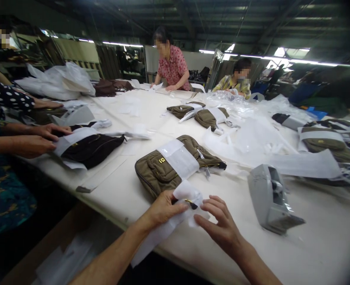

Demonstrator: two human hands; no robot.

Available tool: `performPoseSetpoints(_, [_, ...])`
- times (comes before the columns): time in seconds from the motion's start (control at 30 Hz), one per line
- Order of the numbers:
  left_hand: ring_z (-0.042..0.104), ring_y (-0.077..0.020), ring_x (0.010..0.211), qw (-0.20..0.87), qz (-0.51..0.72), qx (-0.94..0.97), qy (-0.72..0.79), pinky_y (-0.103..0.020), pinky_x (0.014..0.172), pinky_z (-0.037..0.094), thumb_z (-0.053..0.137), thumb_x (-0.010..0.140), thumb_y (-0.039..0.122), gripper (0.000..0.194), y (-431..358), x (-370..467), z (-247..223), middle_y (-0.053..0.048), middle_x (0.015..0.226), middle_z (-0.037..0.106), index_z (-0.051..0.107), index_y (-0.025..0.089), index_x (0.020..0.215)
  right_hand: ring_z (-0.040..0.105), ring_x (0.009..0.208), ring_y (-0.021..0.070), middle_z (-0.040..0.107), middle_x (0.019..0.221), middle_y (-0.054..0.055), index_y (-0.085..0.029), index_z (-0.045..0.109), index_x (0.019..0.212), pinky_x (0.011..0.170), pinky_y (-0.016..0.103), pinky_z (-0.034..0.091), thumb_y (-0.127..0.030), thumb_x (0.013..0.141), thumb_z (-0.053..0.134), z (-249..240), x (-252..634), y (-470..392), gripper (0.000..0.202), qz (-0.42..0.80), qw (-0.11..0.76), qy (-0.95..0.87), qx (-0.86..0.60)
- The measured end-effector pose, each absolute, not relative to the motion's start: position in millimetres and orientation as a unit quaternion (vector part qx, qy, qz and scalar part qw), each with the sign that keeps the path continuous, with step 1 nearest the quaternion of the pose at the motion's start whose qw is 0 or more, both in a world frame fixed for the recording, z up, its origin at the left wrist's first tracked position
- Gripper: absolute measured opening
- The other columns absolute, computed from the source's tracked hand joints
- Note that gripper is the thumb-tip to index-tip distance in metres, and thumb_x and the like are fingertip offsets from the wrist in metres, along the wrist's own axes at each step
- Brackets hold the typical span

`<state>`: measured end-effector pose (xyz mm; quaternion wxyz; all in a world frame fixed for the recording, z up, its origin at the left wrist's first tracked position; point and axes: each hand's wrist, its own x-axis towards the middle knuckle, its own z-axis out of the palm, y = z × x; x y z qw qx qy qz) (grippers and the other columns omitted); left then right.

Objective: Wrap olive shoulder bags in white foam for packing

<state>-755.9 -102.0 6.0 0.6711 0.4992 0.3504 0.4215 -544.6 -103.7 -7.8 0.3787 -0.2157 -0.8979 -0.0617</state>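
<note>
Near the table's front edge, my left hand (170,208) pinches a sheet of white wrapping paper (160,233). A dark strap end with a gold-coloured metal piece (191,203) pokes out of the folded paper. My right hand (221,221) is beside it with fingers spread, close to the paper's right side; whether a fingertip touches it I cannot tell. Just beyond my hands lies an olive-brown bag (166,168) with a white band round its middle and a small gold emblem. The strap's link to the bag is hidden behind the paper and my left hand.
A grey tape dispenser (267,198) stands to the right on the white table (320,237). More wrapped olive bags (212,116) lie farther back. At left, a co-worker's hands (41,138) hold a black bag (93,150). Other people work at the far side.
</note>
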Motion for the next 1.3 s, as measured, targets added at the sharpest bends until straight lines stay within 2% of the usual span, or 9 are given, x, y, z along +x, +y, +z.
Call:
performPoseSetpoints(0.23, [0.056, -0.0232, 0.083, 0.625, 0.416, 0.548, 0.369, -0.027, 0.074, 0.041, 0.064, 0.070, 0.037, 0.034, -103, -754, 6, -0.006, 0.086, 0.064, 0.066, 0.011, 0.092, 0.055, 0.094, 0.0165, 0.063, 0.092, 0.004, -0.022, 0.058, 0.102, 0.093, 0.045, 0.041, -0.009, 0.080, 0.054, 5, -549, -95, 0.026, -0.016, 0.325, -0.929, -0.174])
performPoseSetpoints(0.43, [0.055, -0.0202, 0.076, 0.553, 0.396, 0.611, 0.405, -0.024, 0.066, 0.040, 0.058, 0.075, 0.035, 0.027, -108, -754, 2, -0.004, 0.079, 0.061, 0.066, 0.010, 0.086, 0.055, 0.088, 0.0169, 0.056, 0.083, 0.004, -0.022, 0.061, 0.095, 0.088, 0.041, 0.045, -0.008, 0.077, 0.056, 5, -561, -83, 0.023, 0.037, 0.363, -0.912, -0.188])
performPoseSetpoints(0.6, [0.049, -0.0151, 0.066, 0.501, 0.385, 0.651, 0.419, -0.021, 0.058, 0.036, 0.053, 0.078, 0.034, 0.024, -114, -753, 4, 0.000, 0.068, 0.053, 0.063, 0.012, 0.078, 0.052, 0.101, 0.0207, 0.050, 0.111, 0.010, -0.023, 0.059, 0.094, 0.081, 0.034, 0.048, -0.020, 0.080, 0.056, 0, -568, -77, 0.015, 0.154, 0.357, -0.882, -0.265])
performPoseSetpoints(0.67, [0.044, -0.0129, 0.061, 0.497, 0.382, 0.657, 0.418, -0.020, 0.054, 0.033, 0.051, 0.079, 0.035, 0.025, -116, -755, 5, 0.001, 0.064, 0.050, 0.062, 0.012, 0.075, 0.052, 0.101, 0.0219, 0.049, 0.115, 0.011, -0.023, 0.051, 0.110, 0.082, 0.035, 0.047, -0.027, 0.077, 0.060, 1, -571, -76, 0.034, 0.214, 0.346, -0.859, -0.310])
performPoseSetpoints(0.8, [0.044, -0.0130, 0.061, 0.507, 0.373, 0.656, 0.417, -0.020, 0.055, 0.033, 0.049, 0.079, 0.033, 0.024, -118, -760, 6, 0.001, 0.067, 0.052, 0.062, 0.013, 0.079, 0.056, 0.075, 0.0162, 0.059, 0.088, 0.003, -0.023, 0.025, 0.135, 0.067, 0.028, 0.047, -0.033, 0.071, 0.065, 7, -578, -72, 0.076, 0.314, 0.284, -0.818, -0.389])
performPoseSetpoints(0.87, [0.046, -0.0141, 0.064, 0.512, 0.364, 0.650, 0.428, -0.021, 0.057, 0.033, 0.047, 0.079, 0.030, 0.022, -118, -763, 6, 0.000, 0.071, 0.054, 0.061, 0.014, 0.085, 0.053, 0.070, 0.0148, 0.059, 0.083, 0.001, -0.023, 0.040, 0.127, 0.064, 0.026, 0.044, -0.033, 0.069, 0.066, 10, -581, -70, 0.065, 0.336, 0.274, -0.808, -0.399])
performPoseSetpoints(0.93, [0.047, -0.0152, 0.067, 0.520, 0.364, 0.640, 0.433, -0.021, 0.058, 0.034, 0.046, 0.078, 0.029, 0.023, -118, -765, 5, 0.000, 0.074, 0.055, 0.060, 0.014, 0.089, 0.050, 0.067, 0.0140, 0.058, 0.076, 0.000, -0.020, 0.059, 0.101, 0.060, 0.024, 0.040, -0.032, 0.068, 0.067, 12, -584, -67, 0.036, 0.352, 0.277, -0.798, -0.404])
performPoseSetpoints(1.03, [0.048, -0.0174, 0.072, 0.513, 0.383, 0.625, 0.448, -0.022, 0.064, 0.036, 0.051, 0.076, 0.033, 0.027, -118, -764, 1, -0.001, 0.079, 0.056, 0.059, 0.015, 0.094, 0.044, 0.059, 0.0116, 0.051, 0.062, -0.003, -0.017, 0.059, 0.071, 0.053, 0.021, 0.034, -0.029, 0.067, 0.067, 13, -588, -65, 0.015, 0.382, 0.288, -0.773, -0.416])
performPoseSetpoints(1.3, [0.044, -0.0149, 0.070, 0.526, 0.380, 0.623, 0.437, -0.022, 0.063, 0.034, 0.052, 0.078, 0.037, 0.024, -116, -762, -9, 0.000, 0.074, 0.052, 0.060, 0.015, 0.083, 0.042, 0.058, 0.0108, 0.052, 0.062, -0.003, -0.016, 0.059, 0.068, 0.050, 0.019, 0.031, -0.027, 0.067, 0.065, 21, -586, -65, 0.012, 0.515, 0.241, -0.734, -0.371])
